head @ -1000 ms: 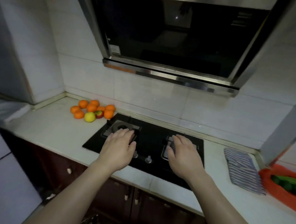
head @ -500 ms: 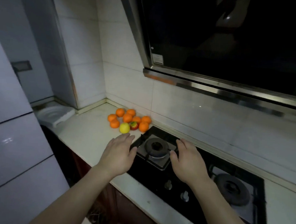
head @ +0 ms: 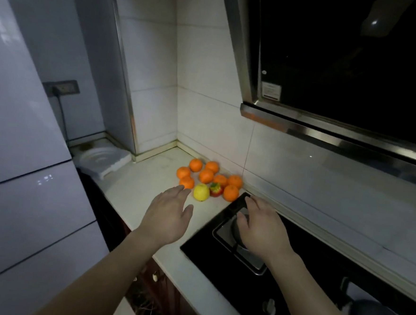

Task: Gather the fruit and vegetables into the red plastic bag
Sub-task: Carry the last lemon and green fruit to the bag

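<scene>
Hovering open and apart, my left hand (head: 167, 216) is floating just beside the yellow fruit (head: 201, 192) and clustered oranges (head: 206, 176) on the countertop (head: 135, 189), my right hand (head: 263, 229) over the hob (head: 302, 240); hood sticker (head: 270, 90) unreadable.

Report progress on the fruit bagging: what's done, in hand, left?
Done: nothing visible; the oranges, yellow fruit and red fruit all lie on the counter, and no bag is in view. In hand: nothing; left hand open near the yellow fruit, right hand open over the stove. Left: every piece.
</scene>
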A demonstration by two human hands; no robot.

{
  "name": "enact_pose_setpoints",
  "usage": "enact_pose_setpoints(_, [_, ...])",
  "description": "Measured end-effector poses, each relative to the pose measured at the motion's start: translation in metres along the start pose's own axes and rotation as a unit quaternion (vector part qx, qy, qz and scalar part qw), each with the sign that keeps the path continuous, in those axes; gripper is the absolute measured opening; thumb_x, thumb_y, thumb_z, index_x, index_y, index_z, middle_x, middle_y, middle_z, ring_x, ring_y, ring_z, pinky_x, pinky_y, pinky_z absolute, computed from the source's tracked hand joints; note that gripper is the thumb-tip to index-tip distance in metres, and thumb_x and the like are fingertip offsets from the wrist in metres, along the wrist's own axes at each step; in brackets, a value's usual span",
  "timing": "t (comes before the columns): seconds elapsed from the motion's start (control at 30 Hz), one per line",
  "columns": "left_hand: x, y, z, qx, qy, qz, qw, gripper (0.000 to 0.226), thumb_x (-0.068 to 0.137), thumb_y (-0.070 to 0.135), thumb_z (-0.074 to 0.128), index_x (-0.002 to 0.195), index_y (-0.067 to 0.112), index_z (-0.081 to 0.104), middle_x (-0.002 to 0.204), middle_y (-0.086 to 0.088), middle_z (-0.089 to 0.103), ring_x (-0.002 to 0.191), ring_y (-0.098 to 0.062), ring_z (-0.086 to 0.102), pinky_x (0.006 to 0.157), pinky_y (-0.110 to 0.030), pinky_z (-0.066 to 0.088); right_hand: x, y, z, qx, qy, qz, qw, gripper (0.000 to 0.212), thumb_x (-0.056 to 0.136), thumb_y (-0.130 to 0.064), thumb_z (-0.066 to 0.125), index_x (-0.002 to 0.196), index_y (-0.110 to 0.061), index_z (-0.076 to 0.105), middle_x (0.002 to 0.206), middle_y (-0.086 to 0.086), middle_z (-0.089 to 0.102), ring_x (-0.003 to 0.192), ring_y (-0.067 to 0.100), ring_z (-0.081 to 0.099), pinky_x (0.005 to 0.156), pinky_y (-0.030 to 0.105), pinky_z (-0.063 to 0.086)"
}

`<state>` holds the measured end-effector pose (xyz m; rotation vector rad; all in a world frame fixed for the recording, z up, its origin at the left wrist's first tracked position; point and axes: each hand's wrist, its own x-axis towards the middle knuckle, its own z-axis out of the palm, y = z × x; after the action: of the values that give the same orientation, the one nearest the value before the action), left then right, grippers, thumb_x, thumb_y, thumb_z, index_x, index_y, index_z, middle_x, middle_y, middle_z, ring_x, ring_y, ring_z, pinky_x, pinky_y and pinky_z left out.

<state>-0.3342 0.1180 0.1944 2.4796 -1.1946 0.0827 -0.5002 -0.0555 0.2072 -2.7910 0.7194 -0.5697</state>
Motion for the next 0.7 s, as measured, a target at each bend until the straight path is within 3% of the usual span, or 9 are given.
enact_pose_setpoints(0.13, [0.026,-0.041,-0.003,-0.012,-0.005,0.009,1.0,0.073,0.086,0.055,0.019,0.147,0.018,0.038,0.153,-0.008,0.037,0.141,-0.024,0.032,0.117,-0.036,0.023,0.032,-0.023,0.028,-0.003,-0.002,0.006,1.0,0.045,0.091,-0.032,0.047,0.125,-0.005,0.055,0.121,0.016,0.058,0.11,0.032,0.052,0.097,0.037,0.04])
enact_pose_setpoints(0.33, [0.063,-0.111,-0.004,-0.023,-0.025,0.033,0.999,0.065,0.09,0.048,0.027,0.148,0.019,0.036,0.154,-0.005,0.034,0.141,-0.02,0.03,0.116,-0.034,0.021,0.083,-0.058,0.073,-0.034,-0.019,0.035,0.999,0.065,0.088,-0.048,0.026,0.132,-0.008,0.05,0.129,0.012,0.055,0.115,0.03,0.05,0.1,0.037,0.04])
enact_pose_setpoints(0.57, [0.116,-0.165,0.001,-0.043,-0.039,0.092,0.994,0.057,0.095,0.044,0.034,0.145,0.017,0.038,0.151,-0.006,0.039,0.137,-0.021,0.036,0.112,-0.033,0.025,0.121,-0.086,0.108,-0.046,-0.033,0.097,0.994,0.068,0.087,-0.052,0.023,0.132,-0.009,0.05,0.131,0.012,0.053,0.115,0.031,0.049,0.098,0.04,0.042])
enact_pose_setpoints(0.7, [0.146,-0.17,0.017,-0.052,-0.062,0.116,0.99,0.064,0.091,0.048,0.029,0.144,0.014,0.039,0.148,-0.007,0.042,0.134,-0.024,0.039,0.11,-0.035,0.03,0.135,-0.082,0.119,-0.057,-0.053,0.126,0.989,0.061,0.089,-0.046,0.033,0.133,-0.007,0.05,0.133,0.014,0.052,0.119,0.033,0.046,0.102,0.041,0.039])
